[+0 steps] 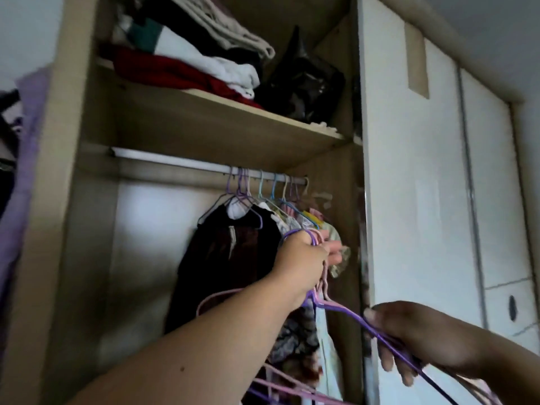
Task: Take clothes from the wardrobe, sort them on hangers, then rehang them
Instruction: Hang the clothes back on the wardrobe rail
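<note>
**Counted Around the Wardrobe Rail**

One rail [175, 161]. Above it are one shelf [219, 124], one pile of folded clothes [204, 57] and one black bag [304, 83]. On it hang roughly eight hanger hooks [261, 185], too crowded for an exact count. Below it are two hands, the left hand [304, 264] and the right hand [415, 337], gripping one bundle of empty hangers [344, 310], number unclear. To its right are two white door panels [409, 185].

The wooden shelf [233, 124] bears a stack of folded clothes [187, 51], a red garment [163, 71] lowest, a shiny black bag [304, 83] just beside it, while the rail [163, 161] beneath carries coloured hangers [263, 188] bunched at its right end
</note>
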Demonstrator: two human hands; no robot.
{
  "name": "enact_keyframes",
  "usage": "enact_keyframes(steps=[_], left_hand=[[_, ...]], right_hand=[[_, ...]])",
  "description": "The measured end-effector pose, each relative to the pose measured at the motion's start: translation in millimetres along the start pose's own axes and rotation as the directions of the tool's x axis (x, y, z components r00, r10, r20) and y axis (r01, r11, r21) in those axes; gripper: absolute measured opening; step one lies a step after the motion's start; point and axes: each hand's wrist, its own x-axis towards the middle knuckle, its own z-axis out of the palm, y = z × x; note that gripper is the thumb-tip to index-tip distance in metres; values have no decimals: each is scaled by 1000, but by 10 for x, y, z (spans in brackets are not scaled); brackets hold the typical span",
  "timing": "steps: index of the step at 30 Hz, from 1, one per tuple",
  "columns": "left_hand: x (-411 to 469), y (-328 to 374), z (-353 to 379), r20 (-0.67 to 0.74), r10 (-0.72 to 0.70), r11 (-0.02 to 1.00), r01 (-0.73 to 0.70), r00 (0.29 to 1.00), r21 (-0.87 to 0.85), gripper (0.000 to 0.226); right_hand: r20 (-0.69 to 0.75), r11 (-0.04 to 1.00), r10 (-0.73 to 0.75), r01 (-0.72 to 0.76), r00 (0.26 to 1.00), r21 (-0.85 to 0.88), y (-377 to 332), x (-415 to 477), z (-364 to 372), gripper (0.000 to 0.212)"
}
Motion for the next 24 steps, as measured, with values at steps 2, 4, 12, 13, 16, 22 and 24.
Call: enact_keyframes(steps=[2, 4, 12, 13, 16, 22, 24], left_hand=[[185, 104, -297, -37, 34, 999, -33, 999, 31, 30], [413, 219, -580, -71, 55, 998, -52, 996, 40, 30], [1417, 521, -1650, -202, 235, 936, -166, 951, 309, 13], [1557, 564, -1771, -212, 272, 903, -173, 939, 392, 15], [1935, 693, -2141, -256, 360, 815, -169, 897, 554, 12], [2490, 884, -2734, -312, 471, 667, -102, 825, 738, 23], [2583, 891, -2859, -363, 470, 661, -48, 805, 749, 21]], right_hand=[[0, 997, -76, 76, 997, -14, -201, 281, 65, 46], [-30, 988, -155, 155, 987, -18, -420, 570, 141, 48], [-190, 953, -235, 264, 953, 146, -1347, 1878, 402, 36], [-193, 947, -221, 258, 956, 192, -1468, 2018, 406, 34], [-171, 937, -212, 250, 962, 245, -1808, 2430, 400, 33], [-209, 947, -209, 251, 955, 199, -2412, 3187, 395, 36], [-207, 949, -204, 245, 957, 200, -2552, 3372, 421, 36]])
